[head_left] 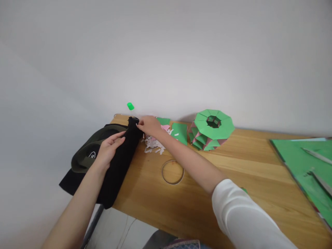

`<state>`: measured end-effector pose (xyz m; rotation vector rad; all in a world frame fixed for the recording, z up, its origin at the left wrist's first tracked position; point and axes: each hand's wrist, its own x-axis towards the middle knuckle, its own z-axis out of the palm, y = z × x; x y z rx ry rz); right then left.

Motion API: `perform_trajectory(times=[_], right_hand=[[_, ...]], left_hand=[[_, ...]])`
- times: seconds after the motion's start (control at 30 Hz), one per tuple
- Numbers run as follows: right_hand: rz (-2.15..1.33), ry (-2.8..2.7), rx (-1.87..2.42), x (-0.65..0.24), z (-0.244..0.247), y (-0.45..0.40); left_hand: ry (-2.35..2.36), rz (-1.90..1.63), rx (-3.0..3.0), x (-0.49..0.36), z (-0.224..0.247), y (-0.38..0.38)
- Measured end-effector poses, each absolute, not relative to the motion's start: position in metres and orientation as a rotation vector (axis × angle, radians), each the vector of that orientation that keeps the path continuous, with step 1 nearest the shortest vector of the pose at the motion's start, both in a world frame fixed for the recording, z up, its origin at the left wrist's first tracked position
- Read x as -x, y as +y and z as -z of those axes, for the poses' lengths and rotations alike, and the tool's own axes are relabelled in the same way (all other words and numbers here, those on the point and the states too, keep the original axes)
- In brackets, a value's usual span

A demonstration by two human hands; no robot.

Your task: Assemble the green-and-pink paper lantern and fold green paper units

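Observation:
A folded black cloth (pixel 120 166) lies along the left end of the wooden table, partly hanging over its edge. My left hand (pixel 110 148) is closed, thumb and fingers pinching the upper layer of the cloth. At the far end, my right hand (pixel 150 125) pinches the cloth beside a small dark shiny piece (pixel 135 119) that I cannot make out. A dark olive cap (pixel 84 157) with a white emblem sits on the cloth, left of my left hand. White paper scraps (pixel 154 144) lie near my right hand, partly behind the forearm.
Behind my right forearm are green paper sheets (pixel 181 133) and a green-and-pink folded-paper ring structure (pixel 220 124). A thin hoop (pixel 162 171) lies mid-table. A green board (pixel 301 155) with metal tools is at right. A bright green cylinder (pixel 130 106) shows against the wall, its support unclear.

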<state>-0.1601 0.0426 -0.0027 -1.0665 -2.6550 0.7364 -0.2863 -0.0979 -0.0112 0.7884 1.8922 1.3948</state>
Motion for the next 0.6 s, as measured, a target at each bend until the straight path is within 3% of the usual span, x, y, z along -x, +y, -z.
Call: perform_trajectory(times=[0.3,0.6], right_hand=[[-0.773,-2.752,1.125,0.173,-0.001,0.045],[-0.713,-2.954,1.163,0.135,-0.009,0.054]], left_hand=[[2.023,-1.285,-1.122,0.285,0.015,-0.1],[2.507,-1.035,-1.424,0.302,0.008,-0.106]])
